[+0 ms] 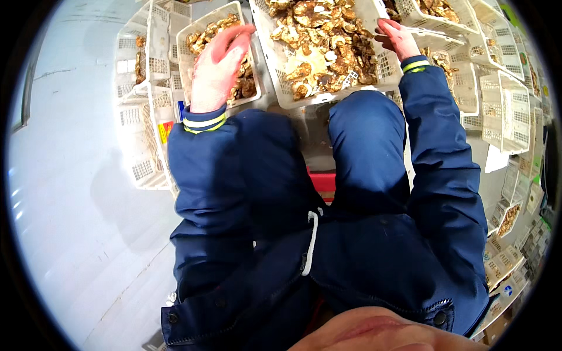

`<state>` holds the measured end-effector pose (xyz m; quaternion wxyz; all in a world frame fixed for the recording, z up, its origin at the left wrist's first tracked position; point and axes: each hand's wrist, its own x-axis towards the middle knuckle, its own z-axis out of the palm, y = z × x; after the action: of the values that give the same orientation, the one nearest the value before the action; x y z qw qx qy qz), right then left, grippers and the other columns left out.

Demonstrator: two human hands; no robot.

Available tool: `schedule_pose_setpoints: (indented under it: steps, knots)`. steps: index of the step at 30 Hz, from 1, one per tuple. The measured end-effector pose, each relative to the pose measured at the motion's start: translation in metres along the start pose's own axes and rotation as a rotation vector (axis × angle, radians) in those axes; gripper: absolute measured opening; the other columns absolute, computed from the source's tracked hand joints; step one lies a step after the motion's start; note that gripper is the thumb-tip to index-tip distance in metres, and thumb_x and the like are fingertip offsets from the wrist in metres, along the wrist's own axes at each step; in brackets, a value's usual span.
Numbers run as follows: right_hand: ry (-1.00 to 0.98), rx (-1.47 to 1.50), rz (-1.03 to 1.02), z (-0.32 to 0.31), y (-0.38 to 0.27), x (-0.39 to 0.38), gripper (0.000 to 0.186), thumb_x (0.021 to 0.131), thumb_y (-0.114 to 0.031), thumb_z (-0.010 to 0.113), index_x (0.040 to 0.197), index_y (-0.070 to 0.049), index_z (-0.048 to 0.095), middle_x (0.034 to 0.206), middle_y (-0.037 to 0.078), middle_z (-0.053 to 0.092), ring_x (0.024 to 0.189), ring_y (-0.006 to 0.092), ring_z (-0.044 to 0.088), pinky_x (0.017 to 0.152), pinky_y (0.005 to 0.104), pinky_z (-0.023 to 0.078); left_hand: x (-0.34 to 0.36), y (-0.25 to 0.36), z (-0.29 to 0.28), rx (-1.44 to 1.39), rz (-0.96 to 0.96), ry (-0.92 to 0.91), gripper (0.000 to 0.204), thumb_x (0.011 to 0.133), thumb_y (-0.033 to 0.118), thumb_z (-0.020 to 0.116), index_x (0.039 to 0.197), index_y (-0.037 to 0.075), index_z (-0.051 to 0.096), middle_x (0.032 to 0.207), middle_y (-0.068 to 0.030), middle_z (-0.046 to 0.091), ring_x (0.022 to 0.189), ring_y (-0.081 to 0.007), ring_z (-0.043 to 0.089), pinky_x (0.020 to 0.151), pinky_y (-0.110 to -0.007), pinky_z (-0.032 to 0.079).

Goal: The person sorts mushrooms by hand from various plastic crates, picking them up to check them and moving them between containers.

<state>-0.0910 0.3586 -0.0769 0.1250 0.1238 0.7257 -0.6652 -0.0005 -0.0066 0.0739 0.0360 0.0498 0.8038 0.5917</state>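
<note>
Both sleeves are dark blue with pale, lime-edged cuffs. My left hand (216,73) is over a small white basket (256,73) at the left, its fingers stretched toward the right and nothing seen in them. Brown and cream rough pieces that look like oysters (249,88) fill that basket. In front of my knees stands a larger white basket (281,88), holding a heap of similar oysters (328,44). At its right side, my right hand (399,40) is held with fingers apart and dark fingertips; I see nothing in it.
White perforated baskets (140,117) line the left side. More baskets stand at the right, some with oysters (439,9), and another basket (506,114) lies farther right. My knees (366,126) are close to the large basket. Something red (322,181) shows between my legs. The floor (76,175) is pale grey.
</note>
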Motion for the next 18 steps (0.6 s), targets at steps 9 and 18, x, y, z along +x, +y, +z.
schedule_pose_setpoints:
  steps: [9,18]
  knots:
    - [-0.815,-0.610,-0.156,0.119,0.000,0.000,0.036,0.084,-0.026,0.056,0.116,-0.008,0.057,0.088,-0.001,0.061,0.067,0.0078,0.050,0.057,0.0230,0.041,0.026,-0.057,0.044,-0.081,-0.098,0.259,0.029,0.088,0.018,0.052,0.108,-0.004,0.057,0.100,-0.0089,0.061,0.085,-0.0151,0.059,0.078,-0.028,0.047]
    - [-0.689,-0.407,-0.044,0.122,0.036,0.028,0.026,0.085,-0.025,0.056,0.102,-0.006,0.064,0.076,0.002,0.062,0.061,0.0105,0.050,0.056,0.0261,0.043,0.025,-0.062,0.034,-0.143,-0.042,0.240,0.029,0.087,0.017,0.053,0.106,-0.004,0.058,0.099,-0.0079,0.061,0.087,-0.0128,0.058,0.077,-0.025,0.046]
